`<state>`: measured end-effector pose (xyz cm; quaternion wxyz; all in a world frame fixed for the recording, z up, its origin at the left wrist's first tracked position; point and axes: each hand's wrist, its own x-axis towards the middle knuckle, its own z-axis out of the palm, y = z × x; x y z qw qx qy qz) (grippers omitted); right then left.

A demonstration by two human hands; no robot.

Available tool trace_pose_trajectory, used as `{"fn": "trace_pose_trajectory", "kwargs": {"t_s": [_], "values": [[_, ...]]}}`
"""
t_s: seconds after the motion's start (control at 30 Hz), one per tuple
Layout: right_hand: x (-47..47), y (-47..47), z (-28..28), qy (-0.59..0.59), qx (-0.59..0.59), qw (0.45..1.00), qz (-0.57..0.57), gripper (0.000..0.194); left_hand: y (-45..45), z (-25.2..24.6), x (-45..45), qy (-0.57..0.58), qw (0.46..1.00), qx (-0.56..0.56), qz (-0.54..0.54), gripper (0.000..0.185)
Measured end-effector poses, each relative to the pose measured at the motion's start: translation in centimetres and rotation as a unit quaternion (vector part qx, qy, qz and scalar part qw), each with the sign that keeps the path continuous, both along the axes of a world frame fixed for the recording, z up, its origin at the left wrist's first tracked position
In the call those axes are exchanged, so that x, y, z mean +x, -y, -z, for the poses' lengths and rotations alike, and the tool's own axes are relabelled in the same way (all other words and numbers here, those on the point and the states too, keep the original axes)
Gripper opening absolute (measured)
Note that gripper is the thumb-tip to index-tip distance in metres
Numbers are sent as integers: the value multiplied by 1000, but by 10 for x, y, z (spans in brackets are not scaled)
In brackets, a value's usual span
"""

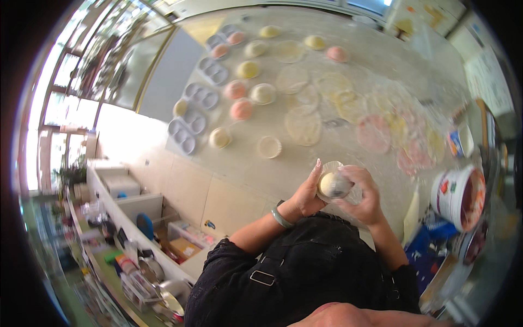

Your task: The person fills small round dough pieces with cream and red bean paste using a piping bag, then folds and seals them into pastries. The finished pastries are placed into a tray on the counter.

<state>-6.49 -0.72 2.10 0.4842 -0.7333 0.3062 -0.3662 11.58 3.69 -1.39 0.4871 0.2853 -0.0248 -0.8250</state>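
Observation:
Close to the front of my body, my left hand (305, 197) holds a fluted liner cup (331, 165), with a green bangle on that wrist. A pale round filled dough ball (330, 184) sits in or against the cup, with a dark grey patch on its near side. My right hand (363, 190), slightly blurred, curls its fingers around the ball's right side. Beyond my hands, an open fluted cup (269, 147) stands on the table (241, 171). Flat dough rounds lie farther off, among them a pale one (303, 126) and a pink one (374, 133).
Left of the rounds sit several pink, yellow and white balls (242, 109) in cups. Grey plastic trays (182, 136) line the table's left edge. At right stand a white tub (445, 196) with pink residue, a piping bag (411, 212) and a smaller tub (461, 141).

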Motion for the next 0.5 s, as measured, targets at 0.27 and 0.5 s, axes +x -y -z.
{"fn": "trace_pose_trajectory", "kwargs": {"t_s": [0.27, 0.5], "values": [[37, 42, 17, 446, 482, 754, -9, 72, -35, 3, 193, 44, 982, 36, -181, 71], [45, 32, 42, 253, 481, 834, 96, 57, -31, 29, 461, 377, 857, 132, -325, 60]]}}
